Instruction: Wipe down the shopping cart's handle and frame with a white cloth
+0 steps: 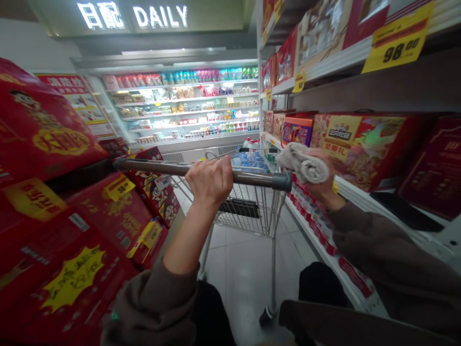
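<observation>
My left hand [210, 180] is wrapped round the grey handlebar [255, 178] of a wire shopping cart [248, 223]. To the right of the bar's end, my right hand [327, 180] grips a rolled-up whitish cloth [304, 164], beside the shelf of boxed goods. The cloth hides part of the fingers. Inside the cart, blue-tinted plastic bottles [252, 159] show beyond the handlebar.
Red gift boxes [108, 211] are stacked close along the left. Shelves [382, 204] with boxes run down the right side. Ahead stands a lit refrigerated display [190, 103]. Pale floor tiles [237, 278] show under the cart.
</observation>
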Motion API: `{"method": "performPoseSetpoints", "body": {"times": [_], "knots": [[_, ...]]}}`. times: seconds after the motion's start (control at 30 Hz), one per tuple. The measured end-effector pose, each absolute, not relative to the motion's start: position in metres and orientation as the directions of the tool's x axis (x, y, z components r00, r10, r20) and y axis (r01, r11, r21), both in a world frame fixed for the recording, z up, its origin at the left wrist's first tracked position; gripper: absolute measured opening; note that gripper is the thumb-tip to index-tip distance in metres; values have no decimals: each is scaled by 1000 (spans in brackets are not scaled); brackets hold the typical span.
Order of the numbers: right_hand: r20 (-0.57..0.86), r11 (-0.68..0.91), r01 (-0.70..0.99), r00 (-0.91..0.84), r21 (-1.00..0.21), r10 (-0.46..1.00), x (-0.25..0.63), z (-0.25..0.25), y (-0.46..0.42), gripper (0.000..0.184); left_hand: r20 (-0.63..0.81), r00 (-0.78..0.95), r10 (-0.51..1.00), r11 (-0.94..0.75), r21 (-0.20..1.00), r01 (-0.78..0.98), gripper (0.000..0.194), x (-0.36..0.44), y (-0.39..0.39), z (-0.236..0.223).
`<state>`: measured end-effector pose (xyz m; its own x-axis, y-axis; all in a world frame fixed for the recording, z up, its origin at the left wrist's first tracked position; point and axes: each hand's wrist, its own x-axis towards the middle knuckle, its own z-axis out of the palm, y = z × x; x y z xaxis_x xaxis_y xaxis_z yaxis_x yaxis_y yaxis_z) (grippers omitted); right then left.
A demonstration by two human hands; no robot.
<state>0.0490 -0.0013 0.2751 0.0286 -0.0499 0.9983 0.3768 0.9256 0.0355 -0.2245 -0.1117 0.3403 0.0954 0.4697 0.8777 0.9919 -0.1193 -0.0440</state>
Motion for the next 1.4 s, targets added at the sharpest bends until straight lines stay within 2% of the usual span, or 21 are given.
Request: {"method": "performPoseSetpoints", "body": {"times": [0.07,0.13,0.23,0.3,0.4,0.5,0.63,0.73,0.8,0.87,0.97,1.07,1.2,1.4], "knots": [[968,885,461,186,65,-168,59,294,-28,38,881,105,461,-122,-54,991,59,-216,-109,341],[945,854,506,204,122,-256,59,309,-60,44,885,115,452,-119,-68,991,58,-208,-105,341],[966,803,540,-184,253,-180,46,323,-98,51,880,104,464,-102,-64,993,60,-194,-99,340],[915,740,606,-402,291,-30,37,328,-110,51,873,103,478,-90,-68,994,62,-185,-96,339],[863,718,655,-481,234,158,37,333,-117,49,856,172,487,-124,-127,984,58,-177,-97,339],[809,764,605,-552,223,201,52,336,-120,49,780,280,560,-209,-194,958,54,-177,-101,345],[685,690,606,-696,397,218,74,339,-116,47,656,354,667,-302,-197,933,55,-194,-102,360],[630,609,589,-755,532,180,81,345,-103,45,639,292,711,-221,-191,956,59,-230,-97,369],[609,603,569,-775,559,166,83,352,-90,52,640,172,749,-83,-167,983,64,-262,-91,371],[622,636,563,-766,528,162,84,356,-76,58,620,77,780,21,-149,989,69,-291,-85,371],[665,667,581,-728,466,169,84,357,-56,57,649,93,755,11,-154,988,73,-312,-76,368],[686,617,614,-710,493,158,79,351,-41,57,677,138,723,-27,-172,985,78,-309,-68,365],[714,590,638,-686,495,142,59,344,-27,56,669,76,739,44,-160,986,85,-296,-62,361],[741,531,736,-615,419,268,6,342,-20,48,610,-14,792,97,-103,990,88,-288,-60,362]]}}
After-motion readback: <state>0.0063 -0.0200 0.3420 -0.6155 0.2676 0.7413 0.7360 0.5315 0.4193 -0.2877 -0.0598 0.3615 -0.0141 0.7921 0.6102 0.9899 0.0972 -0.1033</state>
